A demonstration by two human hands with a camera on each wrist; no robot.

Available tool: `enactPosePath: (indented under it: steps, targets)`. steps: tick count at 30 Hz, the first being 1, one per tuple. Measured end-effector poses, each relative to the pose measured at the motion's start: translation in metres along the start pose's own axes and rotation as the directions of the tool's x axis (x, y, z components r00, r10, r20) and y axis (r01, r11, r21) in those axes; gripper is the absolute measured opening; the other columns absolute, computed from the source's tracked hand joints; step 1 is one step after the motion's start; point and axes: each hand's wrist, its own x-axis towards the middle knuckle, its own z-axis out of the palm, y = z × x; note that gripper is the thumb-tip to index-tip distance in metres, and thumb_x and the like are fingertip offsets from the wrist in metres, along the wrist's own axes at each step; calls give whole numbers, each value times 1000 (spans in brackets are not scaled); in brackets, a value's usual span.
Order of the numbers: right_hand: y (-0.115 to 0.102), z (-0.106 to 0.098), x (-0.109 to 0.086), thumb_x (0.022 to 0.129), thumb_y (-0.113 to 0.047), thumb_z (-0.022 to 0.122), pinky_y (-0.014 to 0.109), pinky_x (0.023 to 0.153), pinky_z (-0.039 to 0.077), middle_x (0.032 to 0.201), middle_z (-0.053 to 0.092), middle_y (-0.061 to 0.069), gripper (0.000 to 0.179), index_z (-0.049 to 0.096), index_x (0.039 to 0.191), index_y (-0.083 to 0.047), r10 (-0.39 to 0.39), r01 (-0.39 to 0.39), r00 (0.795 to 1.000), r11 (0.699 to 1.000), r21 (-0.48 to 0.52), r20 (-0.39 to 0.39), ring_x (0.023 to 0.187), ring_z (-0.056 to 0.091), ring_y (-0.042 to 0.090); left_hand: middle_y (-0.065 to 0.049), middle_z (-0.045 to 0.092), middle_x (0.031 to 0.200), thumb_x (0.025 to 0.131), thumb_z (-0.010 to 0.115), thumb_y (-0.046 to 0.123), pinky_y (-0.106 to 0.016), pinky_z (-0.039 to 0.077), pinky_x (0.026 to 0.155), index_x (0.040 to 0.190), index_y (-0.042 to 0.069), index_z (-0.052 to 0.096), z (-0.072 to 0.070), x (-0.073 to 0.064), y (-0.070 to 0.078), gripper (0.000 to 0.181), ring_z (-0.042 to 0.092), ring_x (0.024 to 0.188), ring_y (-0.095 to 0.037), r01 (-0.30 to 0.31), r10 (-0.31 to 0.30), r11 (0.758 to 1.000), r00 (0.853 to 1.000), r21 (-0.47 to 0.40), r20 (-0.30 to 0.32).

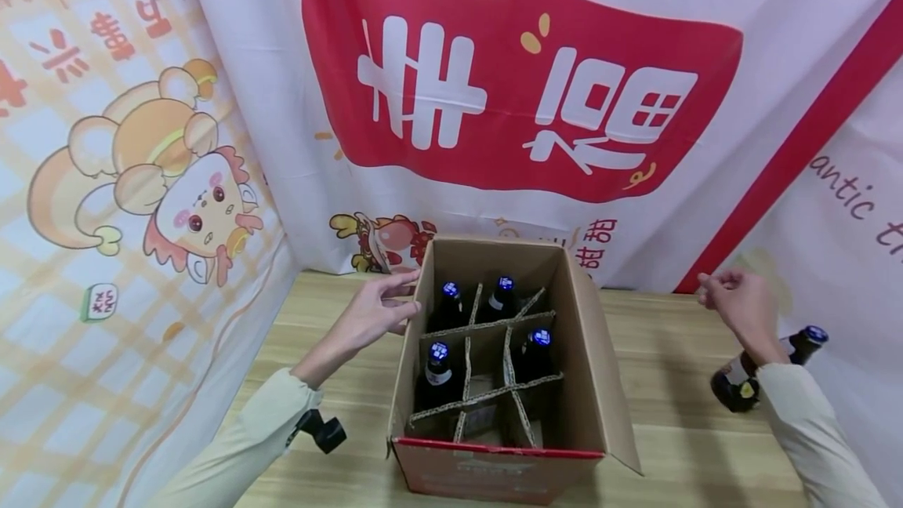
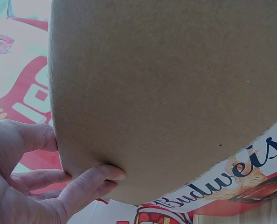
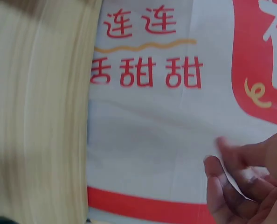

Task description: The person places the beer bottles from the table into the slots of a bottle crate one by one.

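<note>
An open cardboard box (image 1: 494,465) stands on the table, its inside divided by cardboard partitions (image 1: 487,328). Several dark bottles with blue caps, one of them a front-left bottle (image 1: 439,375), stand upright in separate compartments. My left hand (image 1: 370,316) grips the box near its far left corner; in the left wrist view, its fingers (image 2: 96,179) lie against the cardboard flap (image 2: 166,84). My right hand (image 1: 741,304) is in the air to the right of the box, fingers loosely curled around nothing. Below its wrist, a dark bottle (image 1: 734,382) appears tilted and partly hidden by the forearm.
A side flap (image 1: 610,382) hangs outward on the box's right. The wooden table (image 1: 656,351) meets a printed cloth wall (image 1: 494,210) at the back, with more cloth at left and right. A black device (image 1: 326,431) is strapped at the left wrist.
</note>
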Motion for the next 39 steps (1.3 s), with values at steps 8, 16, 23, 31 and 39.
enactPosePath:
  steps: [8,16,23,31,39]
  targets:
    - [11,-14,-5,109,-28,49,10,53,48,72,66,-17,42,64,123,9,14,-13,993,1000,8,-116,61,56,-11,-28,48,156,98,67,6,-37,68,80,155,3,48,-1,0,0,60,68,120,-43,-2,2,1000,1000,2,-1]
    - [31,-27,-14,102,-16,51,26,68,43,112,68,33,33,61,121,10,41,-69,980,987,-143,-194,81,62,18,-26,46,158,98,67,6,-37,68,81,155,4,48,0,0,-1,60,68,120,-43,1,-1,1000,1000,0,2]
    - [56,-37,-24,95,-8,48,75,77,33,105,53,49,31,59,111,16,-5,-44,991,933,-358,-136,97,44,65,-28,49,155,98,66,6,-38,68,81,155,3,48,-1,-1,0,60,67,121,-43,4,-4,1000,1000,-1,1]
    - [80,-50,-32,82,-1,54,71,69,46,108,46,57,53,39,123,30,158,-164,986,929,-332,-45,94,47,72,-28,49,155,98,66,5,-37,68,81,155,3,48,0,0,0,59,68,120,-43,6,-6,1000,1000,-3,4]
    - [89,-42,-44,97,-17,64,48,80,47,122,50,45,62,35,138,20,359,-374,910,927,-36,-206,111,50,57,-27,48,156,98,66,6,-37,68,81,155,3,48,-1,0,0,60,68,121,-42,5,-5,1000,1000,-3,1]
